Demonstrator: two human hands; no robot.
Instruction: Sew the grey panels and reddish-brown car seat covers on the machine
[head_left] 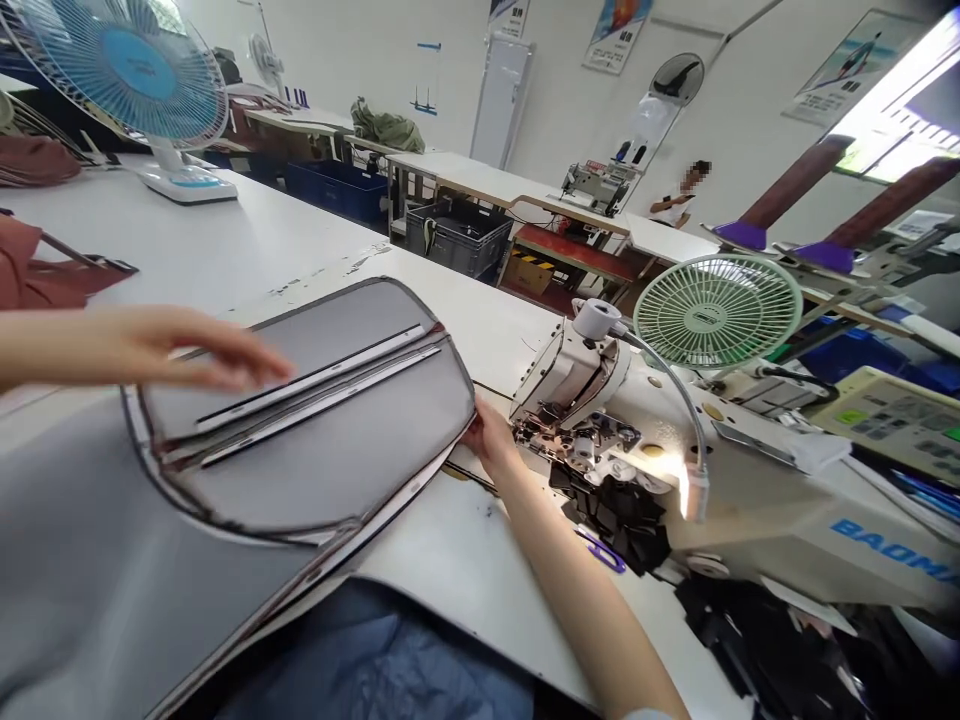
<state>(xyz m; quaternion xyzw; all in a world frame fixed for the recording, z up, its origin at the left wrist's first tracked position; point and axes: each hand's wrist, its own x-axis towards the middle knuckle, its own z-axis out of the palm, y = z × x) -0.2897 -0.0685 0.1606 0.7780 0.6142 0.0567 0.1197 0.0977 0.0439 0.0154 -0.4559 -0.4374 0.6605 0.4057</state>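
A large grey fabric piece (pixel 322 450) lies over the white table's near edge. Its rounded panel has dark bound edges, and two pale strips (pixel 322 405) run across the middle. My right hand (pixel 491 440) grips the panel's right edge, its fingertips partly hidden beneath the fabric. Over the panel's left side hovers my left hand (pixel 202 345), slightly blurred, with fingers stretched out and nothing held. Just right of my right hand is a sewing machine (pixel 577 390) with its lamp (pixel 694 490) lit.
Black fabric scraps (pixel 622 520) and purple-handled snips (pixel 600 550) lie beside the machine. A green fan (pixel 716 310) stands behind it, and a blue fan (pixel 142 70) at the far left. Crates (pixel 457 235) sit under the back tables; a person (pixel 679 200) is farther off.
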